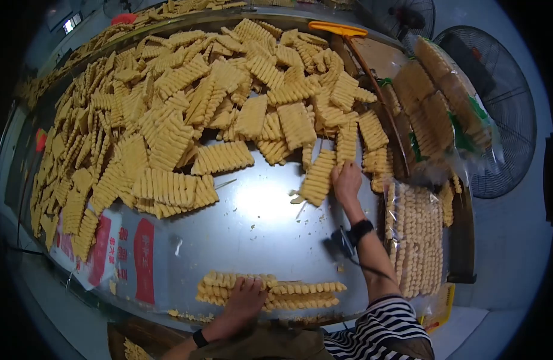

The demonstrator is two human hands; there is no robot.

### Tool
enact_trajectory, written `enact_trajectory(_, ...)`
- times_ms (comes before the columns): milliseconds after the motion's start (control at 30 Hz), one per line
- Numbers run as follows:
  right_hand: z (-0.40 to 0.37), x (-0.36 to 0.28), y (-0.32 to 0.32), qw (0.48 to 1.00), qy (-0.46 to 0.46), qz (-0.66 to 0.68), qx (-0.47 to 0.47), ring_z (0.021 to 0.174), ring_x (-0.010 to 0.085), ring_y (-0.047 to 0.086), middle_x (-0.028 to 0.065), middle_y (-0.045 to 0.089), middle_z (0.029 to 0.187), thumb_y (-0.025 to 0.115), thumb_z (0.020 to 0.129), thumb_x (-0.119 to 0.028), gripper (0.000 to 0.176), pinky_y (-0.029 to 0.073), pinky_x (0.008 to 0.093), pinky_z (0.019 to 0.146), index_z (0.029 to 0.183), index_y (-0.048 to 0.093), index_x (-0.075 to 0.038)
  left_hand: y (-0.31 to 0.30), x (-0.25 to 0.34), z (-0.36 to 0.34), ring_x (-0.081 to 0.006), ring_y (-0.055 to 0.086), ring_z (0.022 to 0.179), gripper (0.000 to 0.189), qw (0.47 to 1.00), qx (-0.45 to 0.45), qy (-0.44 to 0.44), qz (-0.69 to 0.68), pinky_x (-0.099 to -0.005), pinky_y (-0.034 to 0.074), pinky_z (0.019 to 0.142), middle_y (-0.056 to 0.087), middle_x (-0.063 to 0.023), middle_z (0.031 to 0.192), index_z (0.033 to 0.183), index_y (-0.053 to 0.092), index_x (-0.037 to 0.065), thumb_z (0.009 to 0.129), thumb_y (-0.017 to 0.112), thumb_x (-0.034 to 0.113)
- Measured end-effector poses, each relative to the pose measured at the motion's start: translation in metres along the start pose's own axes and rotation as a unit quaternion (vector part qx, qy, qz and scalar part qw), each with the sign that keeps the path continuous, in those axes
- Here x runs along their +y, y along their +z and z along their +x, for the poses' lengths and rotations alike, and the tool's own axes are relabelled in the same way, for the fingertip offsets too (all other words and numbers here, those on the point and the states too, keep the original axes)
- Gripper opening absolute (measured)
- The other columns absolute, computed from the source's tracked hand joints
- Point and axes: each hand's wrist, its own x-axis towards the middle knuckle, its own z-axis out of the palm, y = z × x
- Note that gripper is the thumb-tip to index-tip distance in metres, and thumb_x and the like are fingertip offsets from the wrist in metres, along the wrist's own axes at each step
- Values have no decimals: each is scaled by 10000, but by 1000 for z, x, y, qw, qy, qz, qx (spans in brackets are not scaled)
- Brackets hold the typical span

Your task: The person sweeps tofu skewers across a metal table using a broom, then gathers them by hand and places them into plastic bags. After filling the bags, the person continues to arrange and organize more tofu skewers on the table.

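Observation:
At the near edge of the metal table, my left hand [247, 295] curls its fingers over a row of ridged yellow food slabs [306, 294] stacked on edge. My right hand [347, 183] reaches forward, its fingers closed at the lower end of an upright ridged slab [347, 141]; the fingertips are partly hidden. Just left of that hand lies another tilted ridged slab [318, 178], with a thin stick showing at its end. A large loose heap of similar slabs [186, 108] covers the far and left parts of the table.
Bare metal tabletop [270, 222] with crumbs lies between my hands. On the right are a clear bag of stacked slabs [416, 240], more bagged slabs [432, 114] and a large fan [498, 108]. An orange-headed tool [336, 28] leans at the back. Printed sacking [102, 249] lies left.

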Motion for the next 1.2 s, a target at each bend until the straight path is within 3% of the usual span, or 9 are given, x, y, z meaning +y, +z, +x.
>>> enact_trajectory(133, -38, 32, -59, 994, 58, 82, 38, 676, 340, 619, 249, 615, 842, 575, 835, -189, 269, 488, 431, 624, 993, 560, 28, 0, -2, -11, -269, 453, 1041, 162, 998, 58, -28, 2, -432, 347, 901, 512, -151, 1069, 849, 591, 46, 726, 555, 145)
enact_trajectory(233, -68, 9, -145, 903, 79, 411, -95, 651, 121, 601, 75, 629, 800, 518, 909, -95, 205, 493, 253, 570, 1058, 570, 36, -10, -11, -7, -301, 469, 1037, 190, 998, 36, -50, -34, -451, 352, 902, 517, -173, 1067, 842, 598, 38, 695, 554, 149)
enact_trajectory(467, -143, -40, -180, 804, -95, 322, -490, 700, 142, 599, 109, 621, 769, 551, 720, -33, 333, 490, 289, 648, 1047, 609, -8, -15, -20, 4, -322, 502, 938, 83, 995, 75, -30, -55, -446, 373, 879, 527, -204, 978, 734, 536, -15, 665, 530, 30)
enact_trajectory(633, -167, -39, -168, 850, -178, 348, -354, 691, 313, 618, 163, 632, 786, 487, 652, -33, 295, 515, 373, 658, 906, 637, -40, -12, -26, -2, -325, 527, 976, 189, 988, 139, -1, -67, -441, 394, 881, 530, -218, 1076, 808, 580, -22, 619, 576, -6)
enact_trajectory(800, -189, -36, -169, 849, -227, 365, -308, 756, 317, 612, 151, 631, 809, 511, 643, -20, 305, 507, 381, 703, 927, 622, -34, -30, -20, 6, -324, 562, 947, 291, 977, 190, -42, -82, -363, 438, 830, 542, -224, 1108, 886, 589, -28, 595, 601, -34)
enact_trajectory(867, -182, -35, -177, 839, -238, 365, -326, 769, 319, 613, 146, 633, 816, 520, 652, -21, 313, 506, 380, 709, 948, 620, -33, -32, -21, 12, -287, 556, 881, 274, 990, 66, -47, -113, -362, 438, 762, 576, -157, 958, 857, 561, -17, 589, 570, -76)
enact_trajectory(967, -154, -24, -171, 669, -146, 395, -613, 794, 169, 619, 99, 655, 904, 611, 784, -132, 417, 485, 295, 744, 1188, 564, -36, -26, -26, 11, -268, 534, 779, 316, 991, 41, -3, -126, -359, 419, 683, 547, -104, 805, 853, 570, -8, 548, 561, -89)
enact_trajectory(1067, -103, -29, -148, 824, -40, 289, -485, 794, 189, 606, 130, 632, 869, 651, 831, -319, 548, 486, 316, 719, 1317, 477, -134, -23, -22, 11, -269, 519, 739, 299, 991, 52, -3, -121, -360, 412, 667, 515, -88, 740, 822, 563, 5, 534, 566, -76)
enact_trajectory(1200, -98, -9, -90, 958, -140, 134, -211, 804, 300, 541, 159, 517, 868, 694, 742, -425, 458, 467, 393, 661, 1042, 622, -87, -29, -18, 7, -270, 522, 773, 280, 994, 17, -7, -107, -353, 415, 688, 525, -96, 777, 808, 552, 12, 540, 578, -63)
